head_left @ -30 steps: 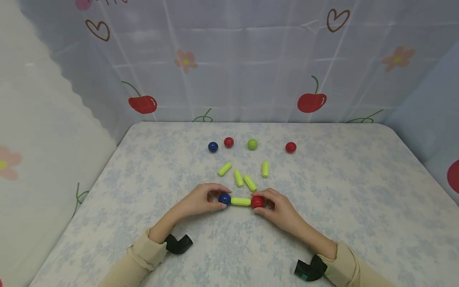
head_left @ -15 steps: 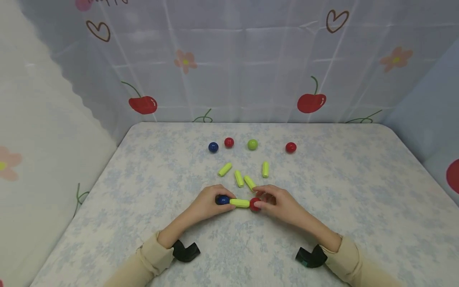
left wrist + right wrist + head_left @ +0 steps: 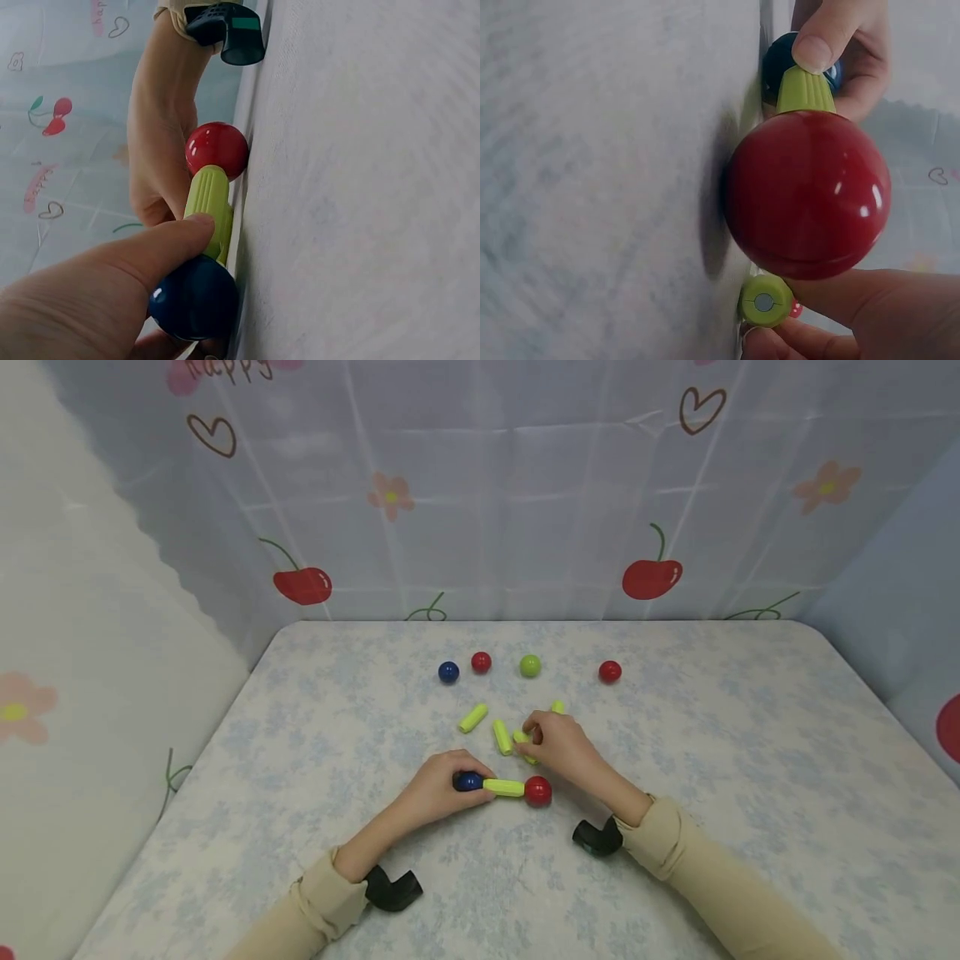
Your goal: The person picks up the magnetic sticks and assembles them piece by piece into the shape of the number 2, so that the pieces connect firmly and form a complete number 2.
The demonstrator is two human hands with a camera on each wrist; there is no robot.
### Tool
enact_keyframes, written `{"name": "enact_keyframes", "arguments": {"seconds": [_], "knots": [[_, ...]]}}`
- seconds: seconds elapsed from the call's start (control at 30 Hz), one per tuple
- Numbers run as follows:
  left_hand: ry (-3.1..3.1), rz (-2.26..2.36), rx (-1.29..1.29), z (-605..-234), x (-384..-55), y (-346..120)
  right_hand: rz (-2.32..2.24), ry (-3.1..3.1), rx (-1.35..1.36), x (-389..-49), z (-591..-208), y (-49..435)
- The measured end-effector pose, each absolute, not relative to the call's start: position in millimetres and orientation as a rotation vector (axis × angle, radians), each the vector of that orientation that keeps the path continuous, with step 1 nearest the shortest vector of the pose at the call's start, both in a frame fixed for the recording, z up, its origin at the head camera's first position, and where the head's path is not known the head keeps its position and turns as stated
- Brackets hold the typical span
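My left hand grips a yellow-green rod near its left end, its thumb lying along the rod in the left wrist view. A blue ball sits on that end, within the hand. On the rod's other end is a large red ball, untouched by any hand. Behind this joined piece, my right hand pinches a second yellow-green rod between thumb and fingers at table level. A grey disc shows in the end face of that rod. The right hand partly hides it in the head view.
Two loose rods, a left one and a middle one, lie nearby; another rod pokes out behind the right hand. Farther back stand a blue ball, a red ball, a green ball and another red ball.
The right hand has let go of the red ball and moved back to a loose rod, which it pinches. The left hand has shifted from the blue ball onto the joined rod.
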State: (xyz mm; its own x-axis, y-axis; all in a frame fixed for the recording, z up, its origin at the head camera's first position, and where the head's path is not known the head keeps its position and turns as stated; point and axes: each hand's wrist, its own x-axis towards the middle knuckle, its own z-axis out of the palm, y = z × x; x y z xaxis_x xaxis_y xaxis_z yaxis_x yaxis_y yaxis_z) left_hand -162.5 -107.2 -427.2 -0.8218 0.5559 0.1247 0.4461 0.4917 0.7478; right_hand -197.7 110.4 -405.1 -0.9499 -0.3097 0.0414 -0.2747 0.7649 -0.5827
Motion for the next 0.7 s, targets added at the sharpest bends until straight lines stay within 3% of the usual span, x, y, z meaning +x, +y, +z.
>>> {"name": "enact_keyframes", "arguments": {"seconds": [0.7], "knots": [[2.633,1.215,0.987,-428.9,-161.9,-99.0,-1.222,2.790,-0.302,-170.8,-401.5,145.8]]}}
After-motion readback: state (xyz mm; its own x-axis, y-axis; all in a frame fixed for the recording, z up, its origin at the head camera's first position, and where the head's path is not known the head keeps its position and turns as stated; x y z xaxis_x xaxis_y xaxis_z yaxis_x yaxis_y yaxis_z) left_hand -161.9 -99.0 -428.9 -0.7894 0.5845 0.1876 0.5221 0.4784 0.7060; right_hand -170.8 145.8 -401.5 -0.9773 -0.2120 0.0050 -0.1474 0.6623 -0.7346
